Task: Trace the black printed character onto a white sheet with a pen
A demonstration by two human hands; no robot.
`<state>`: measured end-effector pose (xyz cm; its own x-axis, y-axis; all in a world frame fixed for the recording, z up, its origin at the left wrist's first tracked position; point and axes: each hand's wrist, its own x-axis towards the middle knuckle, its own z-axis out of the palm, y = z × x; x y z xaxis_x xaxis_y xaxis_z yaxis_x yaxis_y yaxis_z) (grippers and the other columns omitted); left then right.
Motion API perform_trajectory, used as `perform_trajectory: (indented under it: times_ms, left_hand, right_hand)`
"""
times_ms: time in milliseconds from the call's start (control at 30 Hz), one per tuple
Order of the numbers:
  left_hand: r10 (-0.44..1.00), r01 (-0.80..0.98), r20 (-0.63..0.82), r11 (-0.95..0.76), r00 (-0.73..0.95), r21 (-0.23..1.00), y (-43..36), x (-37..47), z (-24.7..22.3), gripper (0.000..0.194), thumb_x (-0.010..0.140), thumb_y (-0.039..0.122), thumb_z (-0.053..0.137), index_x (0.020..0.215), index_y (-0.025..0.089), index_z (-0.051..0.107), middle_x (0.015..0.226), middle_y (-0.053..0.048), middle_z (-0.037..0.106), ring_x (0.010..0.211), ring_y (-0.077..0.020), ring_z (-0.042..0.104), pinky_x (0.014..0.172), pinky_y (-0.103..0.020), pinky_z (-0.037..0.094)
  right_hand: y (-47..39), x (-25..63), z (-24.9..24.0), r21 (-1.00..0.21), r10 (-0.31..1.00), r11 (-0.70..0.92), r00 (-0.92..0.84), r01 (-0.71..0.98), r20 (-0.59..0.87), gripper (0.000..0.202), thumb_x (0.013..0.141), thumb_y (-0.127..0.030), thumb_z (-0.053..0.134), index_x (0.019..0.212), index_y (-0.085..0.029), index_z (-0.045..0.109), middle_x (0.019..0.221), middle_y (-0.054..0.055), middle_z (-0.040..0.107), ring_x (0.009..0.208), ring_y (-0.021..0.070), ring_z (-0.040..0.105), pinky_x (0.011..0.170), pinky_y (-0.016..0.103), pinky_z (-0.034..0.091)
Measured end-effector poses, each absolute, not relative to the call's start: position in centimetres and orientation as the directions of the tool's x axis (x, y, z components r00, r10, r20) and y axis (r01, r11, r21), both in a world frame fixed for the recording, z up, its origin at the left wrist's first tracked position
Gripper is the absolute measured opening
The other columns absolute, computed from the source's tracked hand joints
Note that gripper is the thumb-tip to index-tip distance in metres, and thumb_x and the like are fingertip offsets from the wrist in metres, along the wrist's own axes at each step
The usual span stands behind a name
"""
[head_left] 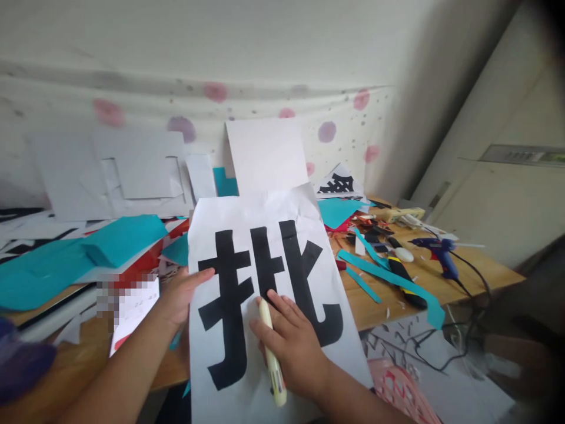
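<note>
Large white sheet (253, 377): raised in front of the wooden table (489, 274), printed face toward the camera. Left hand (179, 297): closed on the left edge of the sheet, one digit over the front, tip at a stroke of the black character (229, 282). Right hand (295, 341): closed around a pale yellow pen (271, 353), fingertips against the sheet near the middle of the character. Contact of the pen with the paper: not determinable.

State of work, as judged: character solid black and fully formed; paper between the strokes apparently uncut. Top edge of the sheet uneven and creased, upper corners angled. Pen marks: none discernible. Extent of remaining work: not determinable from this view.

Cut material in view: teal strips (384, 274) on the table at right, teal sheet (128, 235) at left, paper scraps (397, 347) below. Beyond the raised sheet: upright white card (267, 156) and, to its right, smaller sheet with black lettering (339, 179). Tools at right, out of hand: black-and-yellow tool (404, 280) and blue glue gun (441, 253).
</note>
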<state>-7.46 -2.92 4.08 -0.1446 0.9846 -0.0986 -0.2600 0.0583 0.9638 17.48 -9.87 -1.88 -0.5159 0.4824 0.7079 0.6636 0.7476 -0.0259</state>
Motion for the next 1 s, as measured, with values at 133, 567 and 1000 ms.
perform_trajectory:
  times_ms: [133,567,1000]
  left_hand:
    - [0.988,-0.292,-0.117,0.083,-0.102,0.953,-4.3,-8.5,3.3,0.052,0.064,0.030,0.086,0.111,0.014,0.071,0.094,-0.015,0.078,0.080,-0.0356,0.075,0.072,-0.044,0.062]
    - [0.643,0.766,0.721,-0.319,-0.257,0.557,-2.4,-6.5,6.8,0.063,0.078,0.033,0.072,0.136,0.022,0.051,0.149,-0.018,0.045,0.143,-0.0368,0.035,0.117,-0.055,0.028]
    - [0.923,0.970,0.303,-0.237,0.239,-0.043,8.1,0.0,10.0,0.087,0.084,0.072,0.049,0.153,0.022,0.031,0.159,-0.016,0.034,0.143,-0.0428,0.032,0.114,-0.060,0.025]
  right_hand:
    - [-9.9,16.4,-2.0,0.002,0.452,0.776,-0.559,0.630,0.695,0.037,0.091,-0.021,0.056,0.127,-0.026,0.062,0.137,0.008,0.063,0.137,0.0307,0.050,0.104,0.048,0.053]
    - [-10.0,16.4,-1.7,0.011,0.502,0.768,-0.612,0.640,0.611,0.040,0.092,-0.018,0.056,0.131,-0.025,0.059,0.141,0.008,0.060,0.135,0.0321,0.051,0.104,0.049,0.054]
    - [-9.2,16.3,-1.8,0.119,0.360,0.764,-0.572,0.634,0.737,0.026,0.096,-0.030,0.052,0.117,-0.023,0.067,0.122,0.007,0.073,0.120,0.0293,0.065,0.091,0.043,0.061]
